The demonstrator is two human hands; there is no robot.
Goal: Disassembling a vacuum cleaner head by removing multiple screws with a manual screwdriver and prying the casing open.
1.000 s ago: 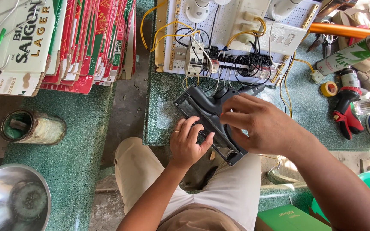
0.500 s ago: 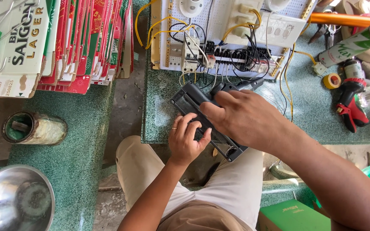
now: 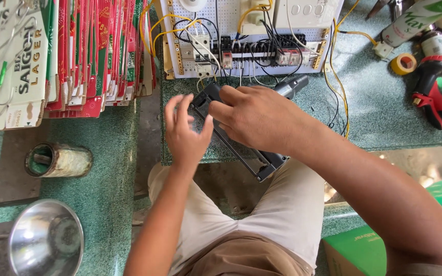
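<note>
The black plastic housing (image 3: pixel 241 148) lies slanted over the near edge of the green stone table (image 3: pixel 384 117), under the right hand (image 3: pixel 254 120), which grips its upper end. The left hand (image 3: pixel 184 134), fingers spread, now rests open just beside the housing's left edge, where before it pressed on it. It is long, rectangular and hollow.

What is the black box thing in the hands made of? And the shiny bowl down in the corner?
The black box looks like hard moulded plastic, matt: dull, even colour, with sharp pressed edges and ribs. The right hand lies on top of it, and the left hand is at its near end. The bowl looks like bare metal, probably steel: it shines and mirrors the light like a spoon.
</note>
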